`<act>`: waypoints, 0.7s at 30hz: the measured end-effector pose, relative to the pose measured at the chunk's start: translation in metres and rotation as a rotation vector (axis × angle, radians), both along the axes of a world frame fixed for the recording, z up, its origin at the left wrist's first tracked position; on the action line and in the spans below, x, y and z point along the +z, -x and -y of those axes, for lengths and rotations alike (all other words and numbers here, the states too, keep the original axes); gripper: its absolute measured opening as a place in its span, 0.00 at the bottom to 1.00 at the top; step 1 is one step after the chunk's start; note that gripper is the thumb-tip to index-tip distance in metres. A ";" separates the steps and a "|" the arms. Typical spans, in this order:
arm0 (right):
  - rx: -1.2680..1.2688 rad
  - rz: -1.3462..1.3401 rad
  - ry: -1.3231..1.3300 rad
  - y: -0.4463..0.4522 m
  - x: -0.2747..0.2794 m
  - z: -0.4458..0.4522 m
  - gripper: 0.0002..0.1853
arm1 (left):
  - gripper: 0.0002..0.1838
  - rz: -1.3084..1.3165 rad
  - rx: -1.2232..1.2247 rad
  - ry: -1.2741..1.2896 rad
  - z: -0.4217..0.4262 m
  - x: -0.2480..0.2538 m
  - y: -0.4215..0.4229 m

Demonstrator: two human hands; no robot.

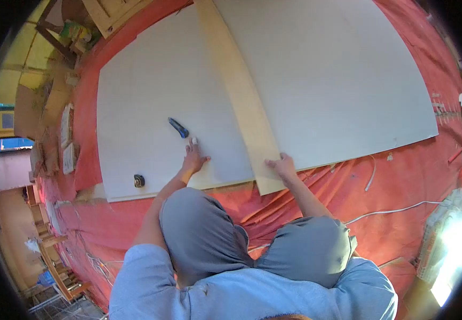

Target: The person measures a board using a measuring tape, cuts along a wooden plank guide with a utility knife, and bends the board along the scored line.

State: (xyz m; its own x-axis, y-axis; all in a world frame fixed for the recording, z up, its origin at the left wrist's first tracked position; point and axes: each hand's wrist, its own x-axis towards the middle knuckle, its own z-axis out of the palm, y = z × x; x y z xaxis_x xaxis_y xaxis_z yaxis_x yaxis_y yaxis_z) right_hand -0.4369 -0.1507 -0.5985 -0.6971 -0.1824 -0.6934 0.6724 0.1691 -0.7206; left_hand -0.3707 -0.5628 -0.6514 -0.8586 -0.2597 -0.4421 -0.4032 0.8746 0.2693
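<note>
A large white board (151, 96) lies flat in front of my crouched knees, with a long pale wooden strip (241, 101) laid across it. My left hand (192, 159) rests on the board left of the strip, fingers spread and holding nothing; one fingertip has something white on it. Just beyond those fingers is a blue and black utility knife (178, 128). My right hand (282, 166) grips the strip's right edge near its close end, thumb on top. A small black tape measure (139, 181) sits on the board's near left part.
Red sheeting (401, 176) covers the ground around the board, wrinkled near my knees. A white cable (391, 210) runs across it at the right, towards a bright glare. Wooden pieces (55, 261) stand at the lower left, and a wooden panel (111, 16) is at the top left.
</note>
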 end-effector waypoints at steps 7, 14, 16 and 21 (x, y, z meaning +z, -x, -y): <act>0.126 -0.198 -0.579 0.034 0.020 -0.070 0.43 | 0.62 0.067 0.037 0.026 -0.013 0.017 0.007; 0.084 -0.267 -0.593 -0.018 0.014 -0.125 0.42 | 0.62 0.062 0.031 0.029 -0.017 0.019 -0.002; 0.140 -0.266 -0.644 -0.041 0.008 -0.155 0.41 | 0.62 -0.067 -0.085 0.058 -0.006 -0.014 -0.054; -0.021 -0.087 -0.686 -0.114 0.032 -0.218 0.35 | 0.65 0.030 0.072 -0.017 -0.014 0.022 0.000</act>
